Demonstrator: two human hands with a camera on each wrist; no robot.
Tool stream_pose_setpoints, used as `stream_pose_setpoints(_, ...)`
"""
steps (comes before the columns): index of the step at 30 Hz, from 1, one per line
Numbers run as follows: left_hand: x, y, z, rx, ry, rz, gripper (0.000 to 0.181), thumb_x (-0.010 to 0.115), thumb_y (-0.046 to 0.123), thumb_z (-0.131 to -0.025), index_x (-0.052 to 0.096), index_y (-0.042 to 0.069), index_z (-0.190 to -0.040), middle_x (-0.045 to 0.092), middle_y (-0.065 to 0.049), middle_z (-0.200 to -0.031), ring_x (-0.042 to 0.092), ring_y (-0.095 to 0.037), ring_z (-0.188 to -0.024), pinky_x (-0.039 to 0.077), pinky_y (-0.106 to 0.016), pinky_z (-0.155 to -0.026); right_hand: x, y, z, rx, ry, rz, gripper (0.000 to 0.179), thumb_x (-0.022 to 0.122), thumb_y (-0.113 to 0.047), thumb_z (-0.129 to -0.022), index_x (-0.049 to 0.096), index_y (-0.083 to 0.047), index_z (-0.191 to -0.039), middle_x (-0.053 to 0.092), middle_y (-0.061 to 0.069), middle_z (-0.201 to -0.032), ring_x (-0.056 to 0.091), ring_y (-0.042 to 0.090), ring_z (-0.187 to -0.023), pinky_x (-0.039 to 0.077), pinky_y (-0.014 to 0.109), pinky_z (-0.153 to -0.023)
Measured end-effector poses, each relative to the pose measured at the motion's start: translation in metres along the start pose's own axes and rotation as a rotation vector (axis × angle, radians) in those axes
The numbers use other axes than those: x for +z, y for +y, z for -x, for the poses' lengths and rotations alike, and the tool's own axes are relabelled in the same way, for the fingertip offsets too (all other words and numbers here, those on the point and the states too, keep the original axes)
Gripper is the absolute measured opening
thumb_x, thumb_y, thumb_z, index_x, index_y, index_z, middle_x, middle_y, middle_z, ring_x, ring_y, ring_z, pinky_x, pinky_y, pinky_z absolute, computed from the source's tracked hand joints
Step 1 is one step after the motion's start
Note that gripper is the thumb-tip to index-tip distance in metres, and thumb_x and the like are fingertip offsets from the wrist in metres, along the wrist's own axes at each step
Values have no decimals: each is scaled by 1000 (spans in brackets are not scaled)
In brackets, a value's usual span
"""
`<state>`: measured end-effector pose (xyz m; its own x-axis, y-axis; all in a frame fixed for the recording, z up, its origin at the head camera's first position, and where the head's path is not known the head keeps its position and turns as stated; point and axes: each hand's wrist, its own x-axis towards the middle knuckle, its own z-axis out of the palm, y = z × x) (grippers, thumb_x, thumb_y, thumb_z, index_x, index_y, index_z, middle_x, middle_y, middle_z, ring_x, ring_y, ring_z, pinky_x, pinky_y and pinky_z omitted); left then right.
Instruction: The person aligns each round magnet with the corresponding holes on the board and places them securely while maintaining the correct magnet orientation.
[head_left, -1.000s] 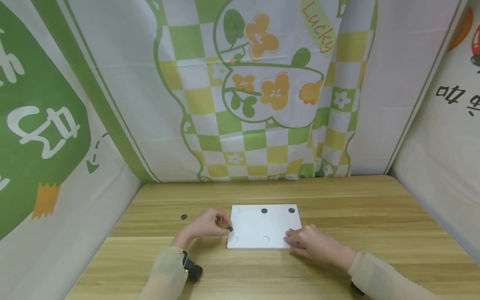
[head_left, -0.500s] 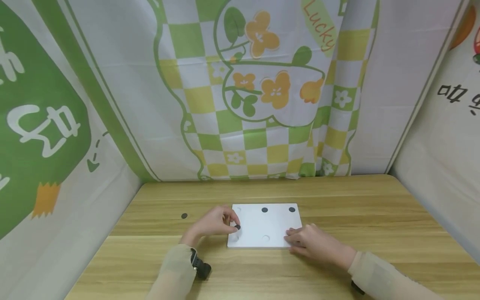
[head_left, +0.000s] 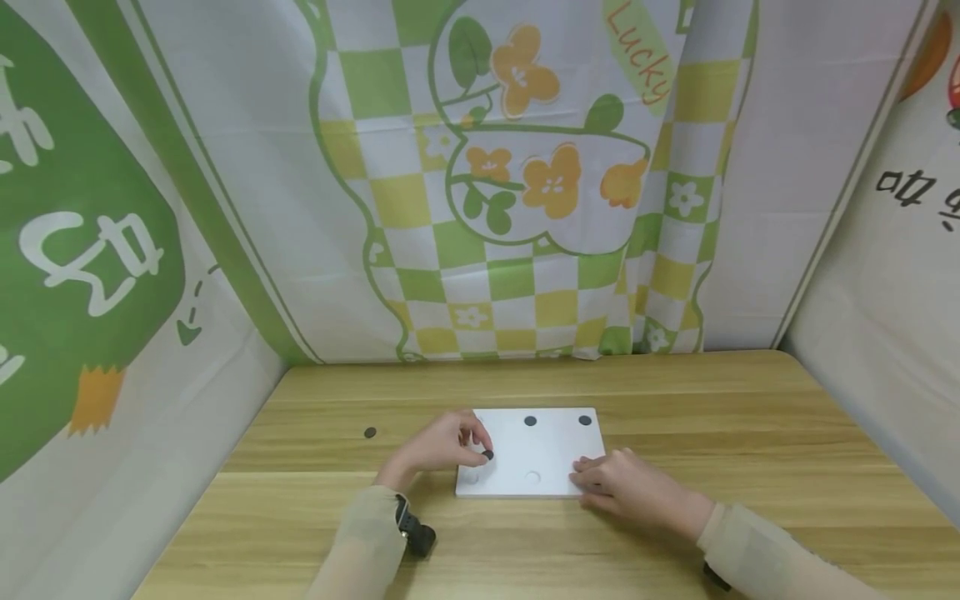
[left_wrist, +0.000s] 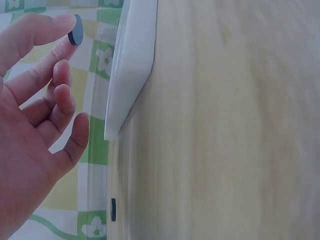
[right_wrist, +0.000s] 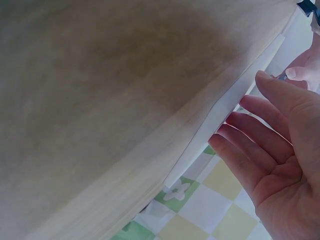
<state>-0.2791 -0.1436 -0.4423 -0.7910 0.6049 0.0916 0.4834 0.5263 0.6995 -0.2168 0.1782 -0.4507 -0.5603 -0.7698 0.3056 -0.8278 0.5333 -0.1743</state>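
Note:
Between thumb and index finger, my left hand (head_left: 446, 442) pinches a small black disc (left_wrist: 76, 31), held over the left part of a white rectangular board (head_left: 517, 454). In the left wrist view the disc stands on edge between the fingertips, and the other fingers curl loosely. My right hand (head_left: 626, 483) rests at the board's front right corner, its fingertips on the board and hiding that corner. Two black discs lie at the board's back edge, one disc (head_left: 530, 421) in the middle and another disc (head_left: 585, 420) at the right. Round recesses (head_left: 532, 477) show along the front.
On the wooden table (head_left: 510, 546), one more black disc (head_left: 370, 432) lies left of the board. A patterned curtain (head_left: 525, 292) hangs behind the table, and printed cloth walls (head_left: 247, 350) stand at both sides.
My left hand has moved right with the pinched black disc, from the board's left edge to over its surface. The right hand stays at the front right corner.

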Motion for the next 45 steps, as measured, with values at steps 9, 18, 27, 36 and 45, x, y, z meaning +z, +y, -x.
stream_pose_setpoints(9,7,5,-8,-12,-29,13,9,77,15,-75,72,18,-83,58,-2,-86,50,-14,-78,43,-22,-67,-2,0,-1,0,-17,3,25,71,-19,-84,72,-6,-106,71,11,-107,68,23,-101,58,34,-82)
stream_pose_setpoints(18,14,11,-16,-6,-37,5,9,76,16,-76,72,18,-84,57,-1,-84,50,-12,-77,43,-21,-66,-1,1,-1,-2,-14,5,25,72,-20,-84,72,-7,-105,71,11,-106,69,22,-100,58,33,-81)
stream_pose_setpoints(27,19,17,-19,-17,-52,40,10,76,14,-75,72,17,-84,57,-1,-87,49,-12,-77,44,-20,-66,1,3,-1,-10,1,-4,24,72,-19,-83,73,-7,-104,71,11,-105,69,22,-99,59,32,-79)
stream_pose_setpoints(36,26,20,-26,-14,-57,55,11,78,14,-74,72,17,-83,58,-2,-87,50,-12,-77,44,-19,-64,0,2,-1,5,-6,-6,24,72,-20,-84,73,-7,-104,71,10,-106,68,21,-100,58,32,-81)
stream_pose_setpoints(45,30,26,-32,9,-79,18,10,77,15,-75,73,17,-83,59,0,-86,51,-10,-75,44,-18,-62,-1,1,-1,1,-1,-2,24,72,-20,-84,73,-8,-104,71,10,-105,69,21,-100,59,33,-80)
